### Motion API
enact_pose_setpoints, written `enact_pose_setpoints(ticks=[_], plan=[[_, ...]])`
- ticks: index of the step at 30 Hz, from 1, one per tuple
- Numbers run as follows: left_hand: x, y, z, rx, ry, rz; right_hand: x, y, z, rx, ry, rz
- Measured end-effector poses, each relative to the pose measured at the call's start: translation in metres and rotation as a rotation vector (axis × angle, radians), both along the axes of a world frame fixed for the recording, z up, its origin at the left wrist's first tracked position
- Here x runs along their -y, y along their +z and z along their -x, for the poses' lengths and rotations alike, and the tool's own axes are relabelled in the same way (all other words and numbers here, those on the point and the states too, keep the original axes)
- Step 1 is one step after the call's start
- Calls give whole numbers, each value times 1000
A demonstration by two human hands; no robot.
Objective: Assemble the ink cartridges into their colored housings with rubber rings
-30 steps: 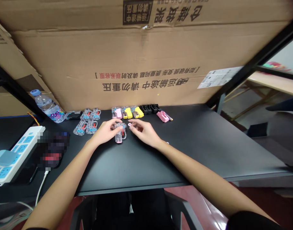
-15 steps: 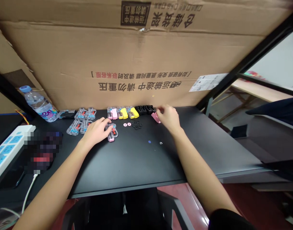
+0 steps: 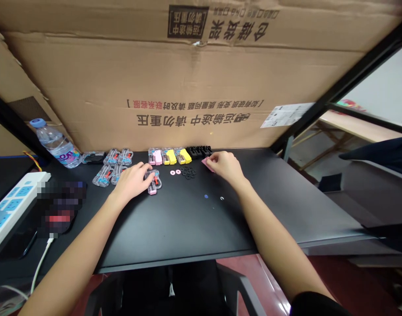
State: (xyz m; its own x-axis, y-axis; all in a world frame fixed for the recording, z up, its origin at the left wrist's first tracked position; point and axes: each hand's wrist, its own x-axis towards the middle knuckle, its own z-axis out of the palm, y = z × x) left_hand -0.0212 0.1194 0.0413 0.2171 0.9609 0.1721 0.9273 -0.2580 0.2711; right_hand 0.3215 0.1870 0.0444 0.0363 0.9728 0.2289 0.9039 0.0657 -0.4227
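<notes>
Working from a distance through the head view, I have the right hand at the far side of the black tabletop, its fingertips on a pink plastic piece just beside a row of black ridged plastic parts. The fingers cover most of the pink piece, so I cannot tell whether they are clamped on it. The left hand rests with thumb and forefinger apart, its thumb over a clear plastic piece with a pink end and a red insert. Between the hands lie two flat pink rings and a cluster of small black rings. I judge the step in hand to be taking hold of the pink piece; lifting it would call for a sure pinch, without nudging the black parts.
</notes>
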Motion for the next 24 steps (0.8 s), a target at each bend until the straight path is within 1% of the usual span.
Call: enact_pose_setpoints(ticks=[3, 5, 7, 10, 12, 14, 17, 22, 24], plan=[[-2, -2, 1, -16, 11, -6, 6, 6, 11, -173, 70, -83], [-3, -4, 2, -33, 10, -23, 11, 7, 23, -318, 169, -74], [-5, -5, 2, -47, -6, -60, 18, 5, 38, -466, 290, 22], [-3, -4, -1, -10, -89, -118, 31, -2, 61, -658, 424, 269], [0, -2, -5, 57, -183, -128, 38, -8, 73, -755, 450, 426], [3, -1, -9, 112, -279, -110, 43, -12, 80, -836, 463, 515], [6, -3, -15, 124, -370, -60, 45, -17, 84, -913, 472, 557], [7, -9, -18, 96, -405, -31, 44, -27, 85, -933, 501, 577], [7, -10, -18, 81, -419, -35, 43, -32, 84, -882, 528, 534]])
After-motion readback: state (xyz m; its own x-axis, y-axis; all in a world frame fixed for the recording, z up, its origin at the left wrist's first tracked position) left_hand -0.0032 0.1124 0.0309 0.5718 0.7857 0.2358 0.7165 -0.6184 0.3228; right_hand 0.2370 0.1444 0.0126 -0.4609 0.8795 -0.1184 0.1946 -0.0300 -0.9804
